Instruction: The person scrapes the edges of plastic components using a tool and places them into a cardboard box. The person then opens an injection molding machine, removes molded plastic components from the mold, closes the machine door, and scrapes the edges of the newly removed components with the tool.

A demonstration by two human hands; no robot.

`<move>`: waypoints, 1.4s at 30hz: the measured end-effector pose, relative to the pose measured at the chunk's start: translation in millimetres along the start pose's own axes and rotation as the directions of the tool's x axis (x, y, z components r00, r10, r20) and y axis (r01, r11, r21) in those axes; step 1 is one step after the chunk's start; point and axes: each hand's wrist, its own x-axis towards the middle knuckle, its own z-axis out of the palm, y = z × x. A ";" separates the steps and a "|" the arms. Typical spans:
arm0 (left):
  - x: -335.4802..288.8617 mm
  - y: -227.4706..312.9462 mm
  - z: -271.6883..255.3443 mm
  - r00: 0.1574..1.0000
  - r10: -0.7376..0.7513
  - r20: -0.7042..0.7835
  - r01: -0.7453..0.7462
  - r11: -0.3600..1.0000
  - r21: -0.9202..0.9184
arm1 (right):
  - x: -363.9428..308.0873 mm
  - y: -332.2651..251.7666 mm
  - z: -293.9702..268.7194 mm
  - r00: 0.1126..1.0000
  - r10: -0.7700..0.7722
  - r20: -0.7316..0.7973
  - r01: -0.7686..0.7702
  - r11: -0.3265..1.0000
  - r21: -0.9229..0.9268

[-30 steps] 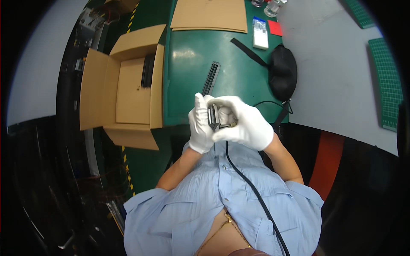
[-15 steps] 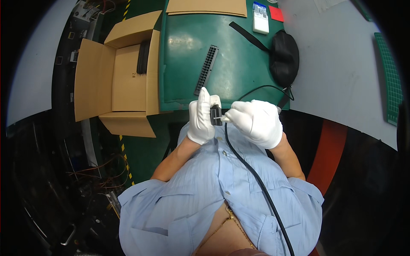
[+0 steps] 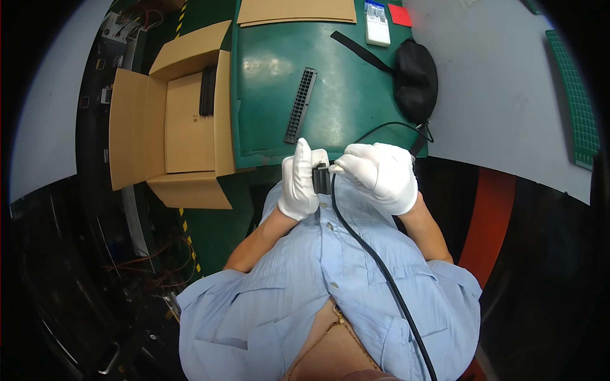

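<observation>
My left hand, in a white glove, is closed around a small black ridged part, held upright in front of my chest with the thumb pointing away from me. My right hand, also gloved, is closed in a pinch just to the right of that part. Its fingertips are at the part's upper edge; whatever is between them is too small to name. On the green table ahead lies a long dark grey strip with rows of square openings.
An open cardboard box at the left holds dark strips. Flat cardboard, a white-and-blue pack, a red card and a black pouch lie on the table. A black cable runs over my shirt.
My right fingertips have shifted to the upper edge of the black part, which has turned slightly. A thin light piece seen between fingers and part no longer shows. The whole view has shifted a little.
</observation>
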 end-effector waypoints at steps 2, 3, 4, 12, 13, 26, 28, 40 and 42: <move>-0.9 4.0 2.0 1.000 -0.007 -0.022 0.008 1.000 0.027 | 1.4 2.8 8.8 0.999 0.022 -0.046 -0.021 0.999 0.035; -0.2 5.7 3.0 0.999 -0.011 -0.047 0.014 0.999 0.052 | 1.3 6.8 13.8 0.995 0.043 -0.090 -0.037 0.997 0.069; 0.8 6.2 1.2 0.998 -0.007 -0.055 0.010 0.999 0.052 | -0.8 12.7 16.9 0.990 0.046 -0.134 -0.025 0.988 0.155; 51.6 18.1 -55.4 0.969 0.234 0.076 -0.023 0.394 -0.919 | -0.7 26.3 49.3 0.556 0.379 0.740 -0.831 0.283 0.479; 59.2 12.2 -66.1 0.947 0.295 0.124 0.024 0.322 -0.946 | -3.0 28.2 52.3 0.533 0.367 0.762 -0.841 0.329 0.430; 61.9 -157.9 -91.2 0.794 -0.532 -0.294 0.402 0.822 -0.403 | 11.5 70.0 156.1 0.359 0.585 0.728 -0.905 0.408 0.119; 82.0 -191.1 -108.1 0.788 -0.520 -0.329 0.454 0.852 -0.259 | 7.0 88.8 176.5 0.381 0.658 0.650 -0.907 0.401 0.125; 117.4 -195.7 -106.3 0.691 -0.303 -0.656 0.671 0.605 0.428 | 56.1 142.2 238.5 0.107 0.911 0.399 -0.985 0.153 -0.084; 119.7 -203.0 -109.4 0.702 -0.293 -0.649 0.653 0.629 0.423 | 50.0 156.3 255.2 0.187 0.898 0.399 -0.974 0.222 -0.044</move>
